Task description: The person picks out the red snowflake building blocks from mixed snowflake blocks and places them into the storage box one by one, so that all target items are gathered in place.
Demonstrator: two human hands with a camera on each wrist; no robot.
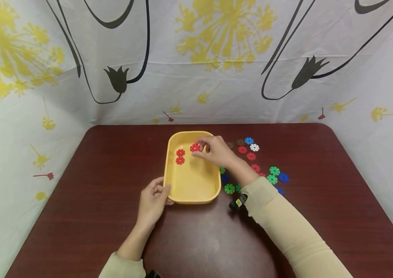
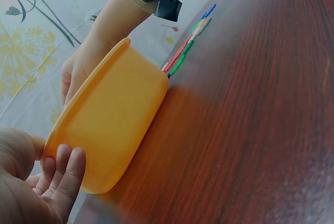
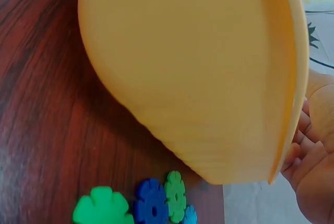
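A yellow plastic tray (image 1: pixel 193 181) sits on the table. My left hand (image 1: pixel 152 202) grips its near left corner, thumb over the rim and fingers against the outer wall (image 2: pixel 115 125). Over the tray's far part, my right hand (image 1: pixel 217 151) pinches a red snowflake disc (image 1: pixel 194 147) between thumb and fingertips. Two more red snowflake discs (image 1: pixel 180 160) lie inside the tray toward its left side, one just behind the other. In the right wrist view the tray's wall hides the pinched disc, and only part of the right hand (image 3: pixel 318 145) shows past the rim.
Right of the tray, loose snowflake discs lie spread on the table: green (image 1: pixel 274 170), blue (image 1: pixel 284 177), red (image 1: pixel 251 156), white (image 1: pixel 254 147) and brown (image 1: pixel 240 142). My right forearm passes over some of them. A patterned cloth (image 1: pixel 196 96) hangs behind the dark wooden table (image 1: pixel 113 162).
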